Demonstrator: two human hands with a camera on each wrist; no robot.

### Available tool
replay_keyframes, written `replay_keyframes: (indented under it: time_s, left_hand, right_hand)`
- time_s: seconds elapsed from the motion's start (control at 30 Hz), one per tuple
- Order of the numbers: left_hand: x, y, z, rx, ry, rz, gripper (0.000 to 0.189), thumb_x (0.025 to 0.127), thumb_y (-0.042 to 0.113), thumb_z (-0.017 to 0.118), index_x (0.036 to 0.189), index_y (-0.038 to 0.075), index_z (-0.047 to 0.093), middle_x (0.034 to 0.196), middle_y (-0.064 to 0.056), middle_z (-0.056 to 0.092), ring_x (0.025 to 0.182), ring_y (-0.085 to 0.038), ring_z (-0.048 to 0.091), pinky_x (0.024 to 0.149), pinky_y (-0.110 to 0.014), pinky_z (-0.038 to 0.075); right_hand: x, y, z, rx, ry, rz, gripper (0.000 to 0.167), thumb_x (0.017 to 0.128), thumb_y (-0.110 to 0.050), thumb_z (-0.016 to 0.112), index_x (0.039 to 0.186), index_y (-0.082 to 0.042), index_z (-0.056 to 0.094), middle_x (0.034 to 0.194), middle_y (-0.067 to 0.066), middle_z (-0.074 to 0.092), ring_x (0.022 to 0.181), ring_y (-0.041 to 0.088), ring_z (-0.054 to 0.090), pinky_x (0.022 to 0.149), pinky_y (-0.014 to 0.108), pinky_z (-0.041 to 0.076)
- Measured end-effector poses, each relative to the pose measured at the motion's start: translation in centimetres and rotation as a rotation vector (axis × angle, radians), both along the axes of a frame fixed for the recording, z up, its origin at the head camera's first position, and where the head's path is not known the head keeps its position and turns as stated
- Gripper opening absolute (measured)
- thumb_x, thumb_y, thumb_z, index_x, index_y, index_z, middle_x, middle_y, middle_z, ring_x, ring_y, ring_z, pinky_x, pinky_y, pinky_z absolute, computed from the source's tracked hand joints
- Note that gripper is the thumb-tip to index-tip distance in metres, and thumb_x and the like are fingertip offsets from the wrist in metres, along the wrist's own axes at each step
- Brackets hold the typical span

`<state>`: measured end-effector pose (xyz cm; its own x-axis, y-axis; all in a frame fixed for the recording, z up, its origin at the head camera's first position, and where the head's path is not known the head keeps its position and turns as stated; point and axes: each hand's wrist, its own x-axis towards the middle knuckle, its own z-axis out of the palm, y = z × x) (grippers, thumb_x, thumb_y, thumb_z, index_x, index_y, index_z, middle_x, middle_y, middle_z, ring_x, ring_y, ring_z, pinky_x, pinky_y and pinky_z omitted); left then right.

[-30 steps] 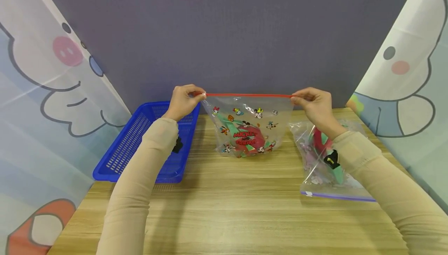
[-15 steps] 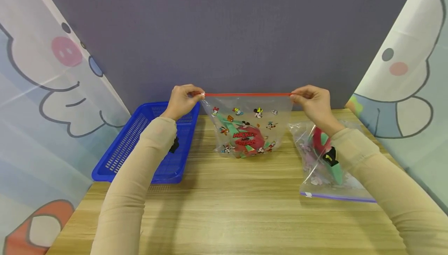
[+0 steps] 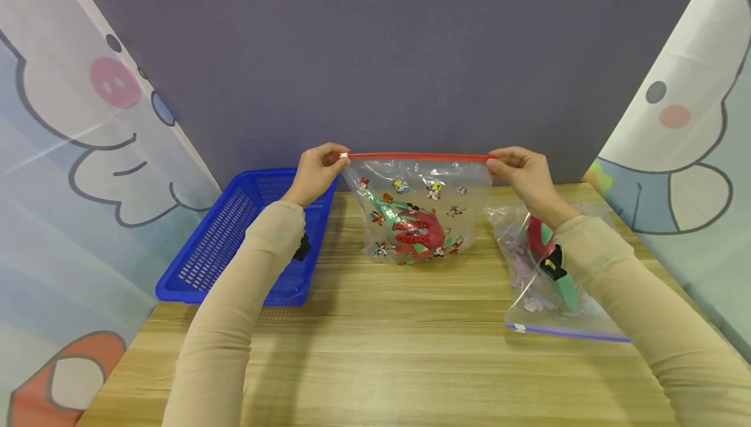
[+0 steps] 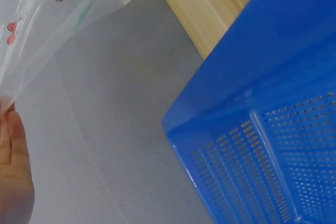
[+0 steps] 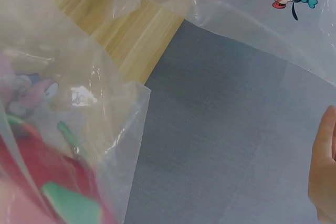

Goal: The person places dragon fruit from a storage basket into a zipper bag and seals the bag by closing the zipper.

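A clear zip bag (image 3: 469, 199) with cartoon prints and a red zip strip stands stretched upright in the middle of the head view. Inside it, low down, is a red and green item (image 3: 419, 235), partly covered by the print. My left hand (image 3: 317, 173) pinches the strip's left end, right at the white slider (image 3: 343, 155). At the other end, my right hand (image 3: 525, 176) pinches the strip's right corner between thumb and fingers. The left wrist view shows the bag's side (image 4: 37, 35) running down to the fingertips. In the right wrist view the right hand (image 5: 324, 169) shows only at the edge.
Left on the wooden table (image 3: 375, 362) stands a blue plastic basket (image 3: 205, 254) with a black item (image 3: 302, 248) in it. A second zip bag (image 3: 528, 303) with a purple strip lies at right, holding a red and green item, under my right forearm. A grey wall rises behind.
The bag's red strip has tilted slightly, so more of its width shows, and the left hand has shifted a little to the right. Both hands keep their pinch on the bag.
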<state>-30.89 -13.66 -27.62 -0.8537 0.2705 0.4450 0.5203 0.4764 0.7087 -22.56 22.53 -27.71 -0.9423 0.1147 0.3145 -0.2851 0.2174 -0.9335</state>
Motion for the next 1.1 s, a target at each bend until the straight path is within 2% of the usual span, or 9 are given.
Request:
replay_keyframes:
  time_s: [0.17, 0.27, 0.4, 0.6, 0.67, 0.73, 0.83, 0.97, 1.1]
  left_hand:
    - [0.0, -0.3, -0.5, -0.035, -0.07, 0.006, 0.028, 0.088, 0.018, 0.062, 0.114, 0.009, 0.063, 0.101, -0.012, 0.067, 0.089, -0.021, 0.063, 0.071, -0.031, 0.049]
    - [0.0, -0.7, -1.0, -0.05, -0.099, 0.005, 0.027, 0.088, 0.018, 0.061, 0.114, 0.009, 0.063, 0.105, -0.012, 0.065, 0.093, -0.021, 0.063, 0.07, -0.03, 0.049]
    - [0.1, -1.2, -1.6, -0.079, -0.128, 0.005, 0.027, 0.09, 0.015, 0.059, 0.115, 0.006, 0.062, 0.104, -0.014, 0.064, 0.086, -0.021, 0.061, 0.062, -0.025, 0.046]
    - [0.2, -1.7, -1.9, -0.122, -0.152, 0.016, 0.027, 0.09, 0.011, 0.058, 0.116, 0.002, 0.061, 0.106, -0.016, 0.064, 0.079, -0.016, 0.056, 0.059, -0.02, 0.042]
    - [0.1, -1.8, -2.0, -0.139, -0.166, 0.015, 0.029, 0.09, 0.012, 0.058, 0.117, 0.002, 0.06, 0.106, -0.016, 0.064, 0.073, -0.014, 0.055, 0.056, -0.02, 0.042]
    - [-0.1, -2.1, -2.1, -0.16, -0.18, 0.022, 0.03, 0.09, 0.012, 0.057, 0.118, 0.002, 0.059, 0.105, -0.016, 0.064, 0.066, -0.015, 0.052, 0.052, -0.021, 0.041]
    - [-0.2, -2.7, -2.3, -0.212, -0.181, 0.063, 0.029, 0.09, 0.013, 0.057, 0.117, 0.002, 0.059, 0.103, -0.016, 0.065, 0.064, -0.018, 0.049, 0.051, -0.024, 0.04]
    - [-0.4, -3.5, -2.8, -0.322, -0.172, 0.154, 0.026, 0.089, 0.013, 0.057, 0.111, 0.001, 0.062, 0.1, -0.017, 0.065, 0.074, -0.023, 0.053, 0.061, -0.029, 0.043]
    - [-0.5, -4.1, -3.1, -0.394, -0.217, 0.207, 0.026, 0.087, 0.013, 0.059, 0.11, 0.0, 0.063, 0.1, -0.019, 0.065, 0.081, -0.027, 0.056, 0.069, -0.036, 0.046]
  right_hand:
    - [-0.4, -0.7, -0.4, 0.045, -0.06, 0.026, 0.035, 0.087, -0.019, 0.062, 0.117, -0.001, 0.057, 0.081, -0.017, 0.065, 0.076, 0.0, 0.062, 0.071, 0.017, 0.052]
    - [-0.7, -1.2, -0.7, 0.06, -0.086, 0.046, 0.043, 0.089, -0.019, 0.059, 0.125, 0.004, 0.049, 0.084, -0.016, 0.064, 0.078, 0.001, 0.062, 0.075, 0.019, 0.052]
    - [-0.7, -1.5, -1.2, 0.1, -0.108, 0.052, 0.043, 0.09, -0.018, 0.058, 0.127, 0.004, 0.048, 0.088, -0.012, 0.065, 0.08, 0.002, 0.062, 0.079, 0.021, 0.052]
    - [-0.5, -1.5, -1.4, 0.126, -0.128, 0.034, 0.04, 0.091, -0.019, 0.057, 0.123, 0.004, 0.051, 0.108, 0.012, 0.064, 0.08, 0.0, 0.062, 0.079, 0.021, 0.052]
    - [-0.4, -1.4, -1.4, 0.128, -0.132, 0.03, 0.039, 0.091, -0.019, 0.057, 0.122, 0.004, 0.052, 0.108, 0.011, 0.064, 0.081, 0.001, 0.062, 0.078, 0.019, 0.052]
    - [-0.3, -1.4, -1.3, 0.135, -0.137, 0.031, 0.039, 0.092, -0.02, 0.056, 0.122, 0.004, 0.052, 0.104, 0.005, 0.065, 0.083, 0.004, 0.062, 0.076, 0.017, 0.052]
    - [-0.2, -1.3, -1.3, 0.144, -0.138, 0.036, 0.039, 0.092, -0.021, 0.055, 0.122, 0.003, 0.053, 0.098, -0.002, 0.066, 0.085, 0.005, 0.063, 0.075, 0.015, 0.051]
    - [-0.1, -1.2, -1.2, 0.151, -0.125, 0.034, 0.037, 0.093, -0.019, 0.054, 0.121, 0.004, 0.053, 0.093, -0.007, 0.066, 0.082, 0.002, 0.063, 0.074, 0.015, 0.051]
    - [0.0, -1.0, -1.4, 0.148, -0.113, 0.03, 0.037, 0.093, -0.019, 0.054, 0.12, 0.006, 0.053, 0.09, -0.01, 0.066, 0.082, 0.001, 0.063, 0.073, 0.015, 0.051]
